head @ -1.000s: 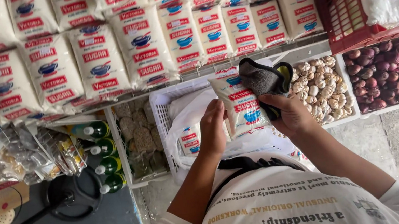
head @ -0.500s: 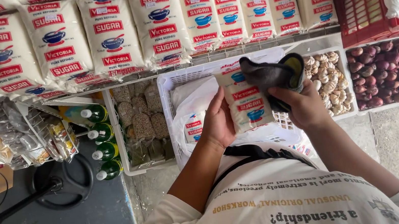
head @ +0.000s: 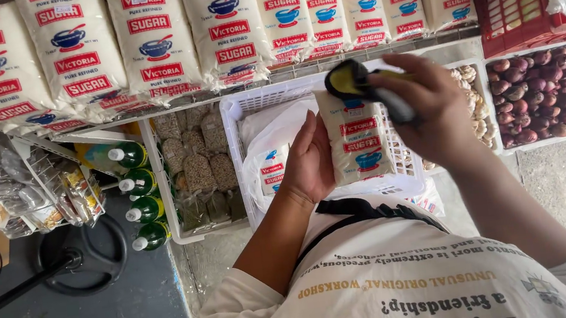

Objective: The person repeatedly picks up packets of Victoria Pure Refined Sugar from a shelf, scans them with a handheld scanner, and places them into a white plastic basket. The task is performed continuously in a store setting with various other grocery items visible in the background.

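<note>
Basically, left hand [head: 309,164] clamps small white sugar bag [head: 356,135] upright over white basket [head: 240,106], face up to right hand [head: 433,106], fingers wrapped tight round black handheld device [head: 368,89], prob. so device meets the label.

We hold a packet [head: 356,143] over the basket [head: 240,106], our left hand [head: 309,163] on its left edge. Our right hand [head: 429,107] is just right of the packet's top, gripping a tool [head: 360,83] whose head sits at the packet's upper edge. In the basket, under the packet, lie a bag [head: 271,128] and another packet [head: 272,175]. Behind the basket, a row of sacks [head: 158,37] lies along a shelf [head: 371,56]. Left of the basket is a tray of pouches [head: 196,163], and left of that, four bottles [head: 138,192]. Right of the basket sit bulbs [head: 473,99], then a bin of onions [head: 551,91]. A crate [head: 510,1] stands behind the onions.
</note>
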